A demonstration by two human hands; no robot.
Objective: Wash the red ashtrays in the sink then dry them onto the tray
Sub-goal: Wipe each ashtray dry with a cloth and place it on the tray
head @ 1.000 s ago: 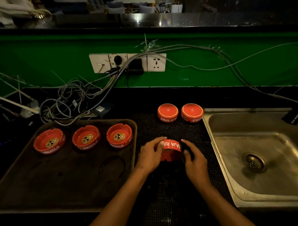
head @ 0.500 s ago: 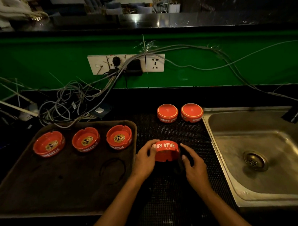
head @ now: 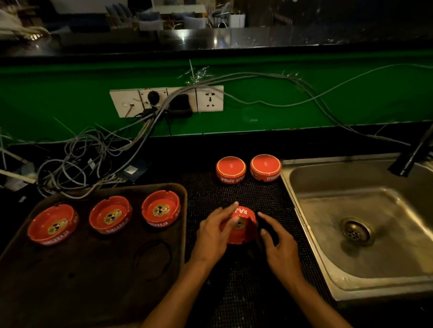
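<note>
From my head camera, my left hand (head: 214,234) grips a round red ceramic ashtray (head: 239,224), tipped on the black dotted rubber mat (head: 238,192). My right hand (head: 278,245) hovers just beside it, fingers loosely spread, holding nothing. Three matching ashtrays (head: 111,214) sit upright on the dark brown tray (head: 92,278); two (head: 248,168) lie upside down near the steel sink (head: 376,263).
</note>
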